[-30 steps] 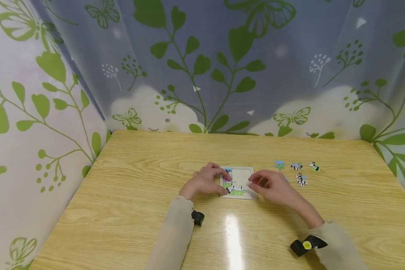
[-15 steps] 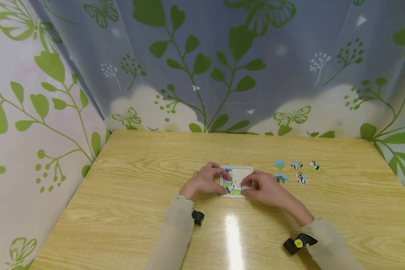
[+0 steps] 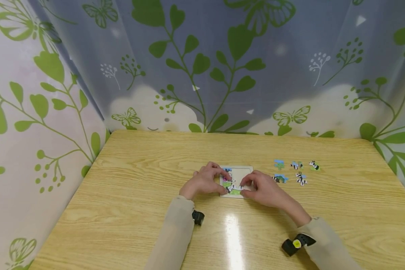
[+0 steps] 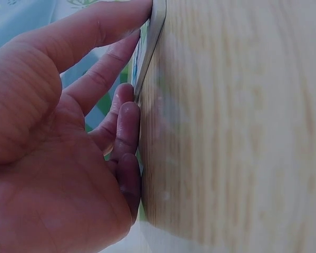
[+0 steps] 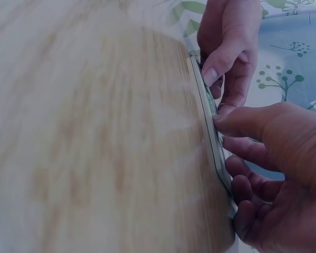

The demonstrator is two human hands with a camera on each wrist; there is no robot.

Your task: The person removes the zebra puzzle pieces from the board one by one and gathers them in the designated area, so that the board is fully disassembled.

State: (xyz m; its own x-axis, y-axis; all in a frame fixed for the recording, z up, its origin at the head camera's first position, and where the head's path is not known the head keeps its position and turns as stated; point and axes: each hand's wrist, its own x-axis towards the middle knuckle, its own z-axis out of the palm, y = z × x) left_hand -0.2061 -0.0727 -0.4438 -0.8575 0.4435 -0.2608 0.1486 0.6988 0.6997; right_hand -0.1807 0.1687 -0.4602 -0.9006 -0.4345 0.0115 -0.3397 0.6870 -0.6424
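Observation:
A small white-rimmed jigsaw tray lies on the table, partly filled with zebra-picture pieces along its left and bottom. My left hand rests at the tray's left side, thumb and index spread apart, their tips on the tray. From the right, thumb and index of my right hand pinch the zebra-body puzzle piece at the bottom; its right end is hidden by them. In the right wrist view, the right thumb and fingers bear down on the tray's edge, opposite the left hand.
Several loose puzzle pieces lie right of the tray, among them a blue-green one, a zebra one and another at the far right. A patterned curtain rises behind the wooden table.
The right hand has moved left from the tray's right edge onto the bottom piece, uncovering a loose piece behind it. The left hand has stayed put.

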